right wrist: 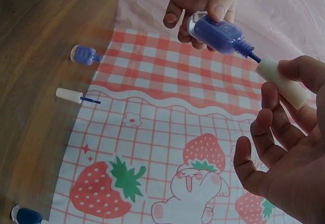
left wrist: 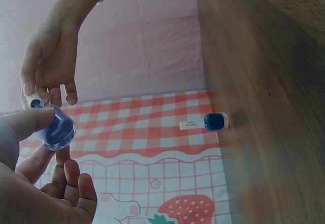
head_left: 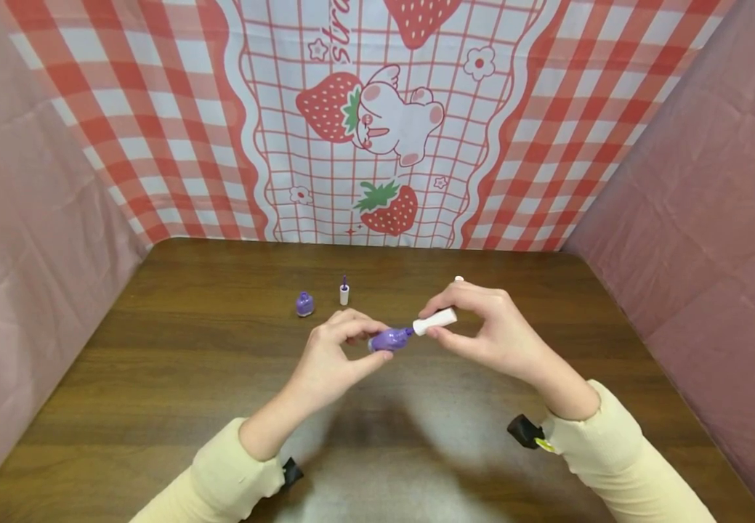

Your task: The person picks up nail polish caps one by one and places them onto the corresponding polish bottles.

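"Pinching what, is the left hand [head_left: 329, 359]?"

"An uncapped purple polish bottle [head_left: 390, 339], between thumb and fingertips; its neck is tilting toward the right hand [head_left: 500, 328]."

"And those right fingers?"

"They're pinching a white cap [head_left: 435, 321]. Its brush [right wrist: 254, 58] is bridging to the bottle's neck, the tip disappearing there."

"Beyond the left fingertips?"

"A second purple bottle [head_left: 305, 305] is standing uncapped on the table [head_left: 155, 407], another white cap [head_left: 344, 295] standing beside it, brush up."

"Behind the right fingers?"

"A dark blue bottle [left wrist: 216, 122] is standing capped. That hand is hiding nearly all of it from the head camera; the right wrist view is cutting it off. I'm not managing to read its lettering."
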{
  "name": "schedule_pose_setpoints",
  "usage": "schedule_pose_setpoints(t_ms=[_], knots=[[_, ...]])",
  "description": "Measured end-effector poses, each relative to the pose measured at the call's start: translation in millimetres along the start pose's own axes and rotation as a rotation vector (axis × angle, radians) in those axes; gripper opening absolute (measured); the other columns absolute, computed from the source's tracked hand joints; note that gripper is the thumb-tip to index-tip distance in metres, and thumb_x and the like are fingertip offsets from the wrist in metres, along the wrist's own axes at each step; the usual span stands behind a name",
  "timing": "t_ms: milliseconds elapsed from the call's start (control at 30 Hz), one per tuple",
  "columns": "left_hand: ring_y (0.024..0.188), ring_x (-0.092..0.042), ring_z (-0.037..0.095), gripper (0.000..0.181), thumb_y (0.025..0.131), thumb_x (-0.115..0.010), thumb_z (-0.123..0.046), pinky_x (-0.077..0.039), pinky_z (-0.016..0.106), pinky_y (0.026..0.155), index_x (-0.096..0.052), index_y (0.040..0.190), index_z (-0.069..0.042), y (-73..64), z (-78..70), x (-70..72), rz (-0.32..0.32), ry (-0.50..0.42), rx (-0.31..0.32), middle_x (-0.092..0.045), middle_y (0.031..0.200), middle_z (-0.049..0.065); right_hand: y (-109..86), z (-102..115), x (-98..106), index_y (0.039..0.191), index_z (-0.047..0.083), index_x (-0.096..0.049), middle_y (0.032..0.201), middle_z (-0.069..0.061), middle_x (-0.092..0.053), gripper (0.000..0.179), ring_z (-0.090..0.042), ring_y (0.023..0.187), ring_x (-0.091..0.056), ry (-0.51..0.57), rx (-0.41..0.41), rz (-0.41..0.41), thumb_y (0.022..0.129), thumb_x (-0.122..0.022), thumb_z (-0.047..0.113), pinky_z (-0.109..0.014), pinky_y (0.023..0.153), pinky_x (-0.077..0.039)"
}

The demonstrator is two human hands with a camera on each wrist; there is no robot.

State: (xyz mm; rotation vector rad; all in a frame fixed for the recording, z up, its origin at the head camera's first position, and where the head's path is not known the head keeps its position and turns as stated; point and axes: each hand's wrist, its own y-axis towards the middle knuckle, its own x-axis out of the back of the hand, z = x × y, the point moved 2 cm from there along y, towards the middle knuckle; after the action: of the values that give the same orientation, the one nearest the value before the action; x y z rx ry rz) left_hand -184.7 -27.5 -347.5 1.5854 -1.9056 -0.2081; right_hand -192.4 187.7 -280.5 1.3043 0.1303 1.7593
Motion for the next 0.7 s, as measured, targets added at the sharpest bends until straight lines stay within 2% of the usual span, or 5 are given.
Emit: schedule_pose_setpoints(t_ms=[67,100,233,333,700], knots=[[0.083,-0.059,0.022,0.024,0.071,-0.082,-0.013,-0.048,0.029,0.070,-0.073,0.093,-0.013,0.0,-0.6,0.0,0.001,0.001,0.000,-0.066,0.089,-0.004,0.1,-0.4,-1.1,0.094,0.019,-0.068,0.091,0.011,-0.068,0.023,-0.005,0.086,-0.061,0.000,-0.001,0.002,0.076,-0.076,0.006,-0.042,0.104,-0.037],[0.083,-0.059,0.021,0.024,0.071,-0.083,-0.013,-0.047,0.028,0.070,-0.073,0.093,-0.013,0.0,-0.8,0.0,0.001,0.004,0.000,-0.066,0.089,-0.005,0.0,-0.7,-1.7,0.094,0.019,-0.068,0.091,0.011,-0.068,0.023,-0.005,0.086,-0.061,0.001,0.001,0.004,0.076,-0.076,0.006,-0.040,0.103,-0.038],[0.083,-0.058,0.020,0.025,0.070,-0.082,-0.012,-0.046,0.025,0.069,-0.073,0.093,-0.013,0.0,-1.6,-0.2,0.000,0.004,-0.002,-0.066,0.089,-0.004,0.9,-1.0,-4.3,0.094,0.018,-0.068,0.090,0.011,-0.067,0.023,-0.004,0.082,-0.059,0.010,0.023,0.015,0.076,-0.076,0.005,-0.025,0.086,-0.044],[0.083,-0.058,0.019,0.025,0.071,-0.082,-0.012,-0.046,0.025,0.069,-0.073,0.094,-0.013,-0.1,-2.1,-0.7,0.004,0.004,-0.003,-0.067,0.090,-0.004,1.5,-0.1,-6.1,0.094,0.017,-0.068,0.091,0.010,-0.067,0.022,-0.004,0.082,-0.059,0.006,0.032,0.021,0.076,-0.076,0.007,-0.021,0.076,-0.045],[0.080,-0.057,0.013,0.026,0.073,-0.080,-0.013,-0.048,0.031,0.069,-0.072,0.097,-0.011,-0.2,-2.9,-2.8,0.054,-0.053,0.053,-0.068,0.091,-0.003,3.1,-1.7,-10.0,0.097,0.014,-0.068,0.091,0.005,-0.068,0.023,-0.009,0.081,-0.060,0.133,-0.067,0.036,0.077,-0.076,0.005,-0.024,0.075,-0.048]])
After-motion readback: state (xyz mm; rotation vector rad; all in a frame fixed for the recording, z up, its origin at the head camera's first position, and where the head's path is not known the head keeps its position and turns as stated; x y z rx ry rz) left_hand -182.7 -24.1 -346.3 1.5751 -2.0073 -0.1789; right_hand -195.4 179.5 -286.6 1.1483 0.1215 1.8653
